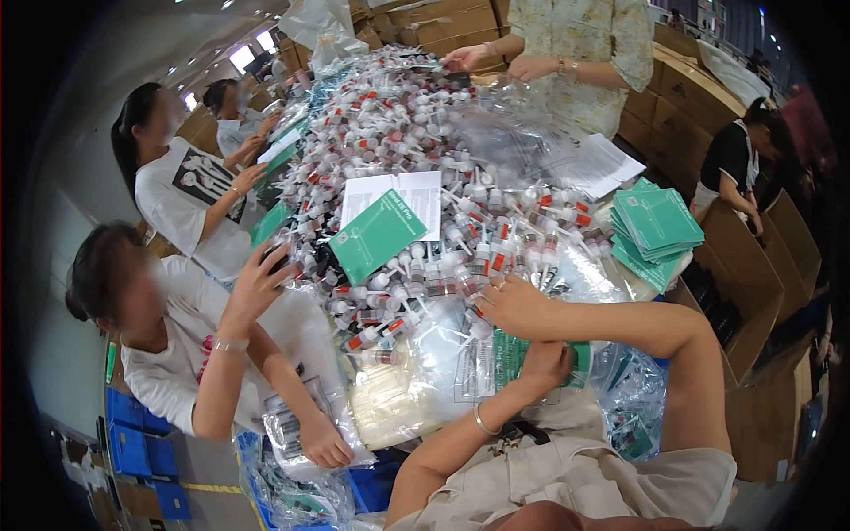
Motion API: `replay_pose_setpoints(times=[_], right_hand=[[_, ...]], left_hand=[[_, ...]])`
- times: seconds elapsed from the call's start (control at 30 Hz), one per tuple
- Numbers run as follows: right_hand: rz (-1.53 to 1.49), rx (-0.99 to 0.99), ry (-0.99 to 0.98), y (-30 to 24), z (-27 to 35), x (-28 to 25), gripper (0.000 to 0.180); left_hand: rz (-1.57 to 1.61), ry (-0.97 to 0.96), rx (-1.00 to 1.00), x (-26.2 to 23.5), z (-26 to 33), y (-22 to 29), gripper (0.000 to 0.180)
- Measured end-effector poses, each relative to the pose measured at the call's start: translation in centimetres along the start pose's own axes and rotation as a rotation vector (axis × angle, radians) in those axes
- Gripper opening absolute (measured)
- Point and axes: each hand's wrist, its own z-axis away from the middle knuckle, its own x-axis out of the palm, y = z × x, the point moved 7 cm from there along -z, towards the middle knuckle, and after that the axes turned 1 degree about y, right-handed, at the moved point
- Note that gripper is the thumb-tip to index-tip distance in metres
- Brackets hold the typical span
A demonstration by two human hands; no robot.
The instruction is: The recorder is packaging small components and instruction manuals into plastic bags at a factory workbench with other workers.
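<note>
My left hand [544, 365], with a bangle at the wrist, is closed on a clear plastic bag with a green booklet [508, 352] in it, close to my lap. Just above it, my right hand [513, 305] is curled at the near edge of a large heap of small clear vials with white tips [482, 257] and red or dark bands. Its fingertips are partly hidden, so what they hold does not show. Flat clear bags [398, 398] lie left of my hands. On the heap a green booklet [381, 234] overlaps a white printed sheet [429, 188].
A stack of green booklets [657, 221] sits at the right. White sheets [606, 166] lie behind it. Filled bags [630, 398] are beside my right arm. Co-workers stand left and across; the nearest one's hand [324, 442] touches a bag. Open cartons [739, 274] stand right.
</note>
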Motion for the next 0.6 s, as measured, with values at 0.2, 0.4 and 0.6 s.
replay_pose_setpoints(times=[0.2, 0.4, 0.6], right_hand=[[0.15, -0.067, -0.102, 0.3, -1.3, 3.5, 0.02], [-0.706, 0.416, -0.042, 3.4, 0.3, -6.3, 0.018], [-1.436, 0.842, -0.187, 2.8, 10.5, -4.0, 0.03]], left_hand=[[0.1, 0.028, -0.117, -0.1, -0.1, 0.1, 0.031], [0.367, 0.072, -0.242, -2.0, -0.5, -0.5, 0.037], [0.892, 0.011, -0.484, -5.2, -0.9, -0.6, 0.07]])
